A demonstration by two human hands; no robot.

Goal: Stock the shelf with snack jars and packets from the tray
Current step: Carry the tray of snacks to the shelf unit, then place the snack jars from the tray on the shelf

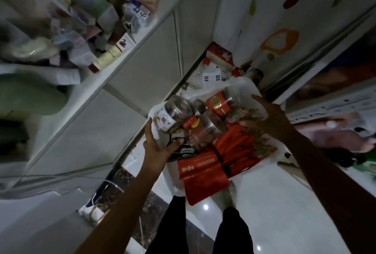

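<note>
A white tray (245, 86) is held up between both hands, loaded with clear snack jars and red packets. My left hand (157, 142) grips its near-left edge, thumb over the rim beside a white-labelled jar (172, 115). My right hand (268, 115) holds the right edge, fingers curled over it. A red-labelled jar (220, 102) lies at the far side and a red-lidded jar (201, 129) in the middle. Red packets (201, 174) hang over the near edge. A white shelf (114, 70) with boxes runs at the left.
The shelf at left carries many small boxes and bottles (85, 36). A white cabinet with coloured dots (284, 20) stands at the right. Red boxes and bags (218, 56) lie on the floor beyond the tray. My legs and a glossy tiled floor (274, 203) are below.
</note>
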